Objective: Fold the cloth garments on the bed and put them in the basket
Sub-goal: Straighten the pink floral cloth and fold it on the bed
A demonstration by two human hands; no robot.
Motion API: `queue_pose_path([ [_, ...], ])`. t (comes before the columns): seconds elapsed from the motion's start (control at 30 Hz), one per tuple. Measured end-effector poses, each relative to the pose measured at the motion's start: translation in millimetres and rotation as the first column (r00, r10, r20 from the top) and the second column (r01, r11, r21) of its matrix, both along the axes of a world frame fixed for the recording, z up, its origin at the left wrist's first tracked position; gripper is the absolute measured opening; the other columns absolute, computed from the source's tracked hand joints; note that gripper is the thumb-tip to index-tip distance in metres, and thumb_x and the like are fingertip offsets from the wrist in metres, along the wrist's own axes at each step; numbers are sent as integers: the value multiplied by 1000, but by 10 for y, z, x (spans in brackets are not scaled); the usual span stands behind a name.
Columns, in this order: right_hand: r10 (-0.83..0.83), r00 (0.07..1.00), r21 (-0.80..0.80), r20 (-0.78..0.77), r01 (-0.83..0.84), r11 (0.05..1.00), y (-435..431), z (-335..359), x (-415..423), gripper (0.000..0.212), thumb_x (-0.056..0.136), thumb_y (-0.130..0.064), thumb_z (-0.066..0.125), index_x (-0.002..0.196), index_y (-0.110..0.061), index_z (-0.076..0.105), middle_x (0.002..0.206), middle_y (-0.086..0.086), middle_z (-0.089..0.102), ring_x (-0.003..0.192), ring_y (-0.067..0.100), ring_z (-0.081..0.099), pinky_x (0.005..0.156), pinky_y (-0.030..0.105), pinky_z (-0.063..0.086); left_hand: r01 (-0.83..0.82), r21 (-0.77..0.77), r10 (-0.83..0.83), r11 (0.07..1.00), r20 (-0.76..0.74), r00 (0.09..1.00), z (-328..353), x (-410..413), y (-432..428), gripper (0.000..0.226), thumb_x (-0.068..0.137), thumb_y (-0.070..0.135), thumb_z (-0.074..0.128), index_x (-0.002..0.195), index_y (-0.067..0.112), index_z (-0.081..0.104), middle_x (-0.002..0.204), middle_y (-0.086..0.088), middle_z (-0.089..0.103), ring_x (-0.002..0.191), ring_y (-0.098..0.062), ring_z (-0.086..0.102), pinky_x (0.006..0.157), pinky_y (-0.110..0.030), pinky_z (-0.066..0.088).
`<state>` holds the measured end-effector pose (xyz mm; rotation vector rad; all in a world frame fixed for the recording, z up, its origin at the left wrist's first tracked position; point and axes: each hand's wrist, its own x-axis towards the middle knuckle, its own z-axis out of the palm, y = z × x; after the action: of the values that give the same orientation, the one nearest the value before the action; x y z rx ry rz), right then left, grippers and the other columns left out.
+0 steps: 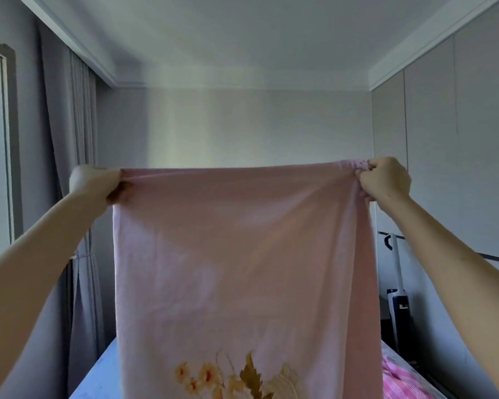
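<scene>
Head view: no readable writing, only a yellow flower print low on your pink cloth [242,254]. Your left hand [95,182] and right hand [385,178] each grasp a top corner, holding it spread above the bed [104,372]. Cloth hides most of the bed; a pink checked garment [401,381] is cut off at right.

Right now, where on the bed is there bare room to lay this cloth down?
Bare blue bed surface shows left of the hanging pink cloth. On the right, a pink checked garment occupies the bed. The cloth hides the middle.
</scene>
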<state>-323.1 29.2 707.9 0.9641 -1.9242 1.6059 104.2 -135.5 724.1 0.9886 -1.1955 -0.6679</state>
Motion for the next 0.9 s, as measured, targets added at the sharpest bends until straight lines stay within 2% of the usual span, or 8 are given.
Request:
queue_pose_path([
  [0.1,-44,999,306,10,39,951,-362,-287,-89,24,81,-7,55,58,-10,52,56,8,50,54,23,49,50,19,32,-107,97,61,990,392,918,-372,-123,-463,28,84,-1,47,56,3,49,46,-10,46,18,-13,35,28,-13,32],
  [0.17,-29,993,396,111,-17,918,-654,-527,-175,17,78,2,50,62,0,56,53,10,55,48,21,53,49,18,39,-128,153,34,980,501,865,-661,-222,-786,29,81,-4,42,53,0,51,47,-15,52,29,-19,47,34,-19,41],
  [0.33,346,711,-54,612,-399,915,-1500,-947,-402,18,82,15,49,91,4,60,97,22,63,69,35,65,40,33,54,-135,186,40,973,441,897,-1076,-566,-1489,18,80,-7,43,72,-5,60,76,-25,63,82,-41,64,80,-45,54],
  [0.43,460,802,-276,381,-376,885,-1847,-574,-442,21,85,8,49,79,-9,61,81,9,60,85,27,63,50,24,47,-200,-121,220,972,180,959,-746,-827,-1591,30,81,-6,41,96,-2,67,98,-21,65,98,-34,60,87,-34,46],
  [0.57,467,882,-536,-61,-424,730,-1844,95,-381,21,91,-8,48,87,-21,63,81,-8,60,74,3,53,70,17,44,-261,-455,168,851,-233,958,-171,-872,-1608,30,83,3,36,93,17,61,78,14,56,73,-7,53,75,-17,46],
  [0.67,439,895,-439,-75,-425,791,-1837,96,-532,19,90,-15,49,83,-27,62,79,-10,60,76,11,54,73,30,46,-189,-419,155,888,-115,981,-187,-768,-1685,34,81,4,33,78,28,57,80,2,61,61,-16,66,60,-30,59],
  [0.77,304,952,-254,-48,-306,917,-1714,-60,-609,17,92,-21,45,86,-21,60,77,-7,57,75,17,50,66,30,37,-196,-353,206,915,-10,979,-297,-702,-1644,34,85,2,36,94,17,65,87,-5,61,69,-20,65,50,-26,56],
  [0.9,403,912,-183,73,-385,905,-1389,-498,-518,20,89,-15,45,76,-20,59,69,-7,52,69,15,46,61,29,34,-155,-156,151,975,-42,988,-702,-646,-1395,34,81,5,41,104,11,65,99,-12,63,91,-34,65,73,-46,58],
])
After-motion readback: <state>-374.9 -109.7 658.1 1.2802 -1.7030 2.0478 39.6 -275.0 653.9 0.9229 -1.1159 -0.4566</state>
